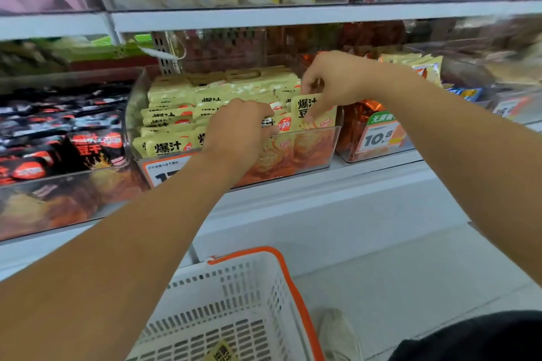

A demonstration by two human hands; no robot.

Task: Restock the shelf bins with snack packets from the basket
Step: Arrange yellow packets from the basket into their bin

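We reach both arms into clear plastic shelf bin (319,149) packed with pale-yellow snack packets (173,97). Right hand (331,82) pinches top edge of upright yellow foil packet (315,110) at bin's front right corner. Left hand (237,126), fingers curled, presses among packets just beside it. Below, white perforated plastic basket with orange rim (275,287) sits on pale floor, one yellow packet (221,352) inside. Black packets (58,132) fill neighbouring bin at left.
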